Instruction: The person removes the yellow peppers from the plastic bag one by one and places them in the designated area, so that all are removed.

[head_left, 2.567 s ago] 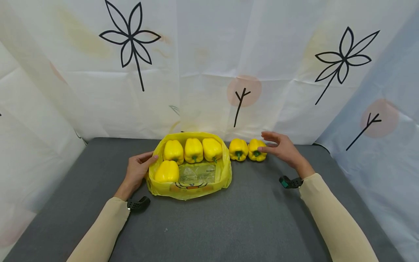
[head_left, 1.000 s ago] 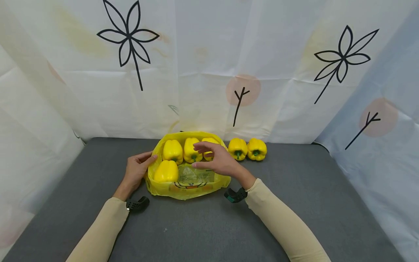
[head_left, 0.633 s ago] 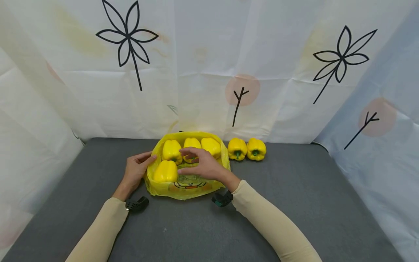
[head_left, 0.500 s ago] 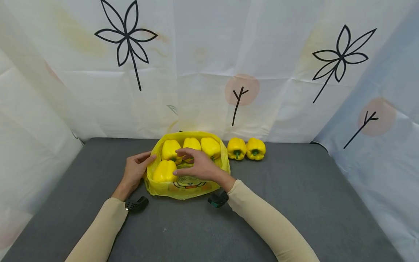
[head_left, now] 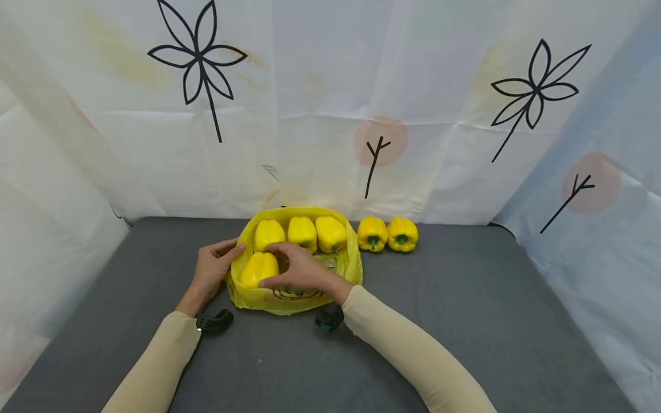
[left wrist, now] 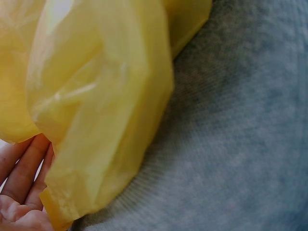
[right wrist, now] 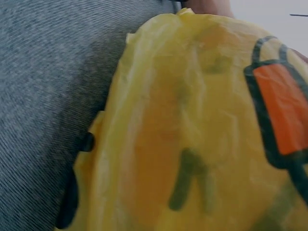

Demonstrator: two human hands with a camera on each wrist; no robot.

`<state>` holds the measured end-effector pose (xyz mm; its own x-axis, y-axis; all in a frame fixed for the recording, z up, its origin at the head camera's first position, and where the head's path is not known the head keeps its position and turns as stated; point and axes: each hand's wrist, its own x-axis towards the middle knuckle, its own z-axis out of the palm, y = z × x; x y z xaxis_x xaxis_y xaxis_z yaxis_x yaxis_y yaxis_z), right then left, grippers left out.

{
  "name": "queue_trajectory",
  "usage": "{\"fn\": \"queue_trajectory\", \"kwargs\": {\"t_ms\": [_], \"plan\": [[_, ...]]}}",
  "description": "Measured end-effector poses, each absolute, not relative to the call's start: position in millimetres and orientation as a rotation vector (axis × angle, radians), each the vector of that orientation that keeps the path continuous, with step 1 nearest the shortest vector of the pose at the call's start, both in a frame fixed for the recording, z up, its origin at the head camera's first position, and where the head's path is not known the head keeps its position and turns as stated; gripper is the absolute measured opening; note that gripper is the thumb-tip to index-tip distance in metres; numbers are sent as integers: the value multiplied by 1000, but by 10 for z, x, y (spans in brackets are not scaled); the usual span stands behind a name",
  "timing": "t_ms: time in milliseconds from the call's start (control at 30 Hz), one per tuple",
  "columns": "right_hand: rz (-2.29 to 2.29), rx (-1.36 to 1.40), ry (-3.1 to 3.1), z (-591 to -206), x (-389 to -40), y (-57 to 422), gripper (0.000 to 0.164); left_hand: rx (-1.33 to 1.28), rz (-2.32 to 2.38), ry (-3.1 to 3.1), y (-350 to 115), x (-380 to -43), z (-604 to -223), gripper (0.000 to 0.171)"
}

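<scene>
A yellow plastic bag [head_left: 352,269] stands with its mouth spread wide, its printed front showing in the right wrist view. Inside, three yellow bell peppers sit in a back row, including this pepper [head_left: 331,232] at the right end. A further bell pepper [head_left: 258,269] lies at the front left of the bag. My right hand [head_left: 302,269] reaches over the front rim and grips that front pepper, thumb at its near side and fingers at its far side. My left hand [head_left: 210,268] holds the bag's left rim, thumb over the edge; its fingers [left wrist: 26,168] lie against the plastic.
Two more yellow bell peppers, a nearer one [head_left: 373,233] and an outer one [head_left: 403,233], sit side by side just right of the bag. The grey table [head_left: 465,298] meets a white patterned curtain [head_left: 320,115] behind and at both sides.
My right hand has moved left from the outer right pepper, across the bag, and down to the front-left pepper, closing on it. My left hand stays at the bag's rim.
</scene>
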<state>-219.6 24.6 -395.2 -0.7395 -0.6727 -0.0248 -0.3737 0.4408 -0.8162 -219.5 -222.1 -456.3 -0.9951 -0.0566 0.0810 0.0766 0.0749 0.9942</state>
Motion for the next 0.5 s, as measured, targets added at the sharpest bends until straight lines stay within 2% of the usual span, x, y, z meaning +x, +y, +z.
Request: {"fn": "queue_trajectory", "kwargs": {"t_ms": [500], "plan": [[-1097, -983, 2441, -4010, -2181, 182, 80, -13, -2039, -2242, -2217, -2211, -4590, 55]]}}
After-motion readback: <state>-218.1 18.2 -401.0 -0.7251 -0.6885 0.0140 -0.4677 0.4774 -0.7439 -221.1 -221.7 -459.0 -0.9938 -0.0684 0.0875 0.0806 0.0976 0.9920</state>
